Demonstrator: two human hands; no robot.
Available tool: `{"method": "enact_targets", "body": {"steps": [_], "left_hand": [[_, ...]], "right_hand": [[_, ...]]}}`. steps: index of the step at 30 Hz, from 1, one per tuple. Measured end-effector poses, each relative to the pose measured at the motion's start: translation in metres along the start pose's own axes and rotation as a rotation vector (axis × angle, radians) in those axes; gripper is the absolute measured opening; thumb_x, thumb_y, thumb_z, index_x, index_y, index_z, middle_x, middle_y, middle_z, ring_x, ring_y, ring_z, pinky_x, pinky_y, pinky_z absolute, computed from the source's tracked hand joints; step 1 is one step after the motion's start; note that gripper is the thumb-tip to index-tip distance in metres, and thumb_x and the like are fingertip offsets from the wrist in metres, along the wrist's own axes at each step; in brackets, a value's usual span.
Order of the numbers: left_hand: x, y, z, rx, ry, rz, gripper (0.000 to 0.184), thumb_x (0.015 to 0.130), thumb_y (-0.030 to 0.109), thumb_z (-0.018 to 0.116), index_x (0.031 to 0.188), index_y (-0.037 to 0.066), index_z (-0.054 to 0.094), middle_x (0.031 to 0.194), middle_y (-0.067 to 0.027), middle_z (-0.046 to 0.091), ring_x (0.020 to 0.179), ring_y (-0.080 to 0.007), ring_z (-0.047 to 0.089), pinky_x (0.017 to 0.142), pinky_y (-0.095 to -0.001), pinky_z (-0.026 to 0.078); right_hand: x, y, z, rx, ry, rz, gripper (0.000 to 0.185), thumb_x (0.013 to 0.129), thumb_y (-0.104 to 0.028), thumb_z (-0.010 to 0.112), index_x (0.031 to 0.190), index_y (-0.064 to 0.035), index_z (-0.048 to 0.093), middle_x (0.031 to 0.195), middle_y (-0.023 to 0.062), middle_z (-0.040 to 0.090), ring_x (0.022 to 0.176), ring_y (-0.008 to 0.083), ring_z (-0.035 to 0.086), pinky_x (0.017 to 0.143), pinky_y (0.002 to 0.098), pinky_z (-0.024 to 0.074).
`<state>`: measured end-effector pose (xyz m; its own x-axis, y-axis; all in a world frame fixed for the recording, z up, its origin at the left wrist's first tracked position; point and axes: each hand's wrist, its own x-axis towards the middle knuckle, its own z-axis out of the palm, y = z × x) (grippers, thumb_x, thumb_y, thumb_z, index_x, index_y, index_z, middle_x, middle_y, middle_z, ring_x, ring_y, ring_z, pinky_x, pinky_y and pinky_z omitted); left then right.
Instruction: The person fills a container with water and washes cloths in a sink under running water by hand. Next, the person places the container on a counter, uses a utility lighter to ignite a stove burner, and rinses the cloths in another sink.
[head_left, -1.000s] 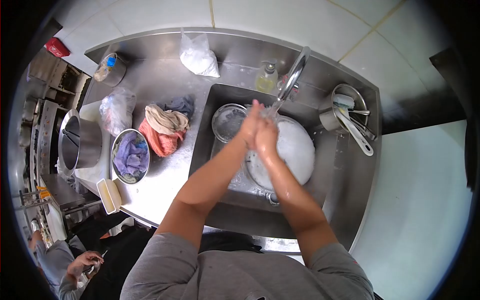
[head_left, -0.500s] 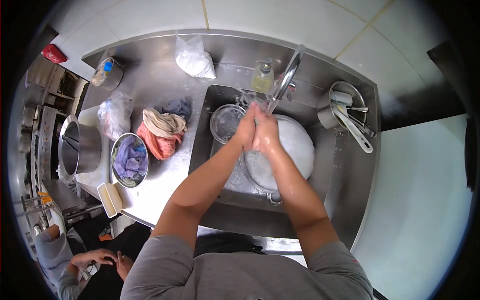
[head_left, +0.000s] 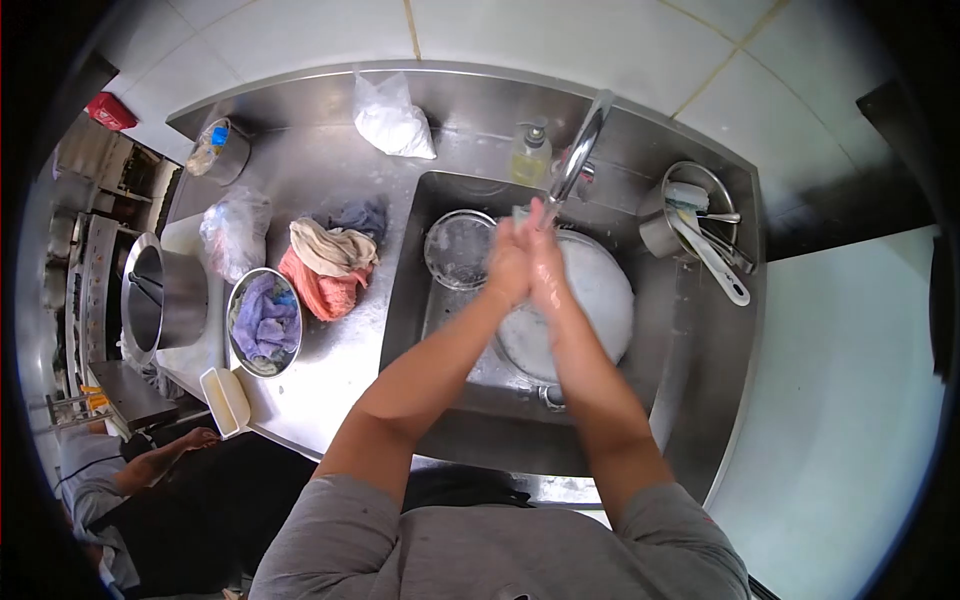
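My left hand [head_left: 508, 264] and my right hand [head_left: 545, 268] are pressed together, wet, below the curved metal faucet [head_left: 582, 146]. A small pale green piece [head_left: 520, 214] shows at the fingers; its kind is unclear, and the palms hide where it is gripped. Motion smears the fingers a little. Under the hands, a large round pan [head_left: 592, 318] with a whitish, foamy-looking surface sits in the steel sink [head_left: 480, 436]. To its left in the sink lies a round, clear-looking dish or lid [head_left: 452, 262] with a rim.
A soap pump bottle [head_left: 531, 158] stands behind the sink. On the right is a metal pot [head_left: 657, 238] of utensils. Cloths [head_left: 330, 272], a cloth-filled bowl [head_left: 264, 372], plastic bags [head_left: 396, 122] and a tall pot [head_left: 184, 300] are left. A co-worker's arm [head_left: 160, 460] shows lower left.
My hands have shifted slightly right and the pale green piece shows more at the fingertips. The co-worker's joined hands have parted, and one arm now extends toward the white tub.
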<state>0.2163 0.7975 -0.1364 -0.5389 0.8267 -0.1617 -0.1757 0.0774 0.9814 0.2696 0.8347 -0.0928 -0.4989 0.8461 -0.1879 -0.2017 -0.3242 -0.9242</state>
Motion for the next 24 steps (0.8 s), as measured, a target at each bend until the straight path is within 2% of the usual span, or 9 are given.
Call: {"method": "enact_targets", "body": {"steps": [2,3,5,8,11,15,18,22,24], "left_hand": [[0.027,-0.019,-0.014,-1.117,-0.041,-0.39,0.037,0.09,0.036,0.04,0.113,0.009,0.047,0.109,-0.011,0.05,0.098,-0.0251,0.048,0.084,-0.0341,0.04],[0.034,-0.025,-0.01,-0.581,0.165,-0.149,0.043,0.092,0.043,0.034,0.114,0.009,0.046,0.11,-0.009,0.051,0.103,-0.0225,0.048,0.086,-0.0377,0.04],[0.031,-0.03,-0.022,-1.006,-0.3,-0.123,0.043,0.092,0.041,0.034,0.118,0.009,0.045,0.109,-0.0088,0.052,0.102,-0.0205,0.049,0.086,-0.0355,0.04],[-0.021,0.04,0.008,-0.278,-0.023,-0.161,0.042,0.091,0.032,0.039,0.124,0.008,0.042,0.113,-0.0084,0.052,0.103,-0.0178,0.049,0.087,-0.03,0.04],[-0.031,0.069,0.021,-0.367,0.059,-0.256,0.029,0.089,0.023,0.046,0.111,0.005,0.049,0.107,-0.0086,0.055,0.096,-0.0193,0.054,0.081,-0.031,0.043],[0.011,-0.002,-0.007,0.329,0.117,0.126,0.029,0.086,0.026,0.05,0.105,0.004,0.05,0.094,-0.0126,0.057,0.088,-0.0227,0.056,0.073,-0.0355,0.044],[0.008,0.015,-0.009,0.489,0.202,0.077,0.032,0.084,0.031,0.053,0.1,0.003,0.052,0.089,-0.0133,0.057,0.08,-0.0247,0.056,0.069,-0.0366,0.044],[-0.03,0.057,0.004,-0.246,-0.052,-0.386,0.035,0.088,0.036,0.046,0.107,0.007,0.051,0.092,-0.0064,0.059,0.081,-0.0181,0.058,0.069,-0.0335,0.046],[-0.019,0.042,-0.004,-0.172,-0.117,-0.211,0.036,0.088,0.035,0.044,0.107,0.006,0.054,0.093,-0.0054,0.059,0.084,-0.015,0.056,0.074,-0.0294,0.045]], "right_hand": [[-0.039,0.001,0.023,-0.34,-0.067,-0.121,0.062,0.086,-0.046,0.047,0.132,-0.0077,0.033,0.133,0.0121,0.035,0.12,0.0232,0.037,0.1,0.0339,0.0291],[-0.046,0.001,0.028,-0.506,-0.102,-0.184,0.069,0.087,-0.052,0.044,0.138,-0.0095,0.027,0.14,0.0126,0.029,0.124,0.0237,0.036,0.103,0.0344,0.0274],[-0.028,0.007,0.02,-0.537,-0.1,-0.132,0.07,0.087,-0.053,0.042,0.139,-0.0103,0.026,0.141,0.0125,0.026,0.124,0.0267,0.035,0.103,0.0379,0.0268],[0.018,0.026,-0.001,-0.097,0.051,-0.025,0.054,0.083,-0.04,0.055,0.12,-0.0028,0.043,0.117,0.0115,0.046,0.106,0.0247,0.045,0.09,0.0363,0.0383],[0.021,-0.022,-0.017,0.425,-0.138,0.41,0.065,0.084,-0.05,0.052,0.133,-0.0095,0.036,0.129,0.0097,0.04,0.107,0.0223,0.048,0.091,0.0343,0.0392],[-0.018,-0.018,0.029,-0.127,0.105,0.158,0.075,0.081,-0.05,0.057,0.137,-0.0097,0.026,0.135,0.0135,0.034,0.124,0.0252,0.034,0.099,0.0372,0.0314],[-0.037,-0.03,0.038,-0.239,0.061,0.116,0.079,0.082,-0.045,0.056,0.14,-0.0095,0.017,0.14,0.0148,0.027,0.13,0.0272,0.025,0.103,0.0384,0.0252],[0.011,-0.009,-0.012,0.176,-0.072,0.154,0.057,0.083,-0.025,0.059,0.131,-0.0053,0.035,0.124,0.0135,0.047,0.114,0.0225,0.047,0.093,0.0348,0.0378],[0.018,-0.015,-0.019,0.201,-0.162,0.276,0.045,0.082,-0.018,0.06,0.122,-0.0012,0.046,0.11,0.0102,0.057,0.098,0.0171,0.054,0.086,0.0294,0.0416]]}}
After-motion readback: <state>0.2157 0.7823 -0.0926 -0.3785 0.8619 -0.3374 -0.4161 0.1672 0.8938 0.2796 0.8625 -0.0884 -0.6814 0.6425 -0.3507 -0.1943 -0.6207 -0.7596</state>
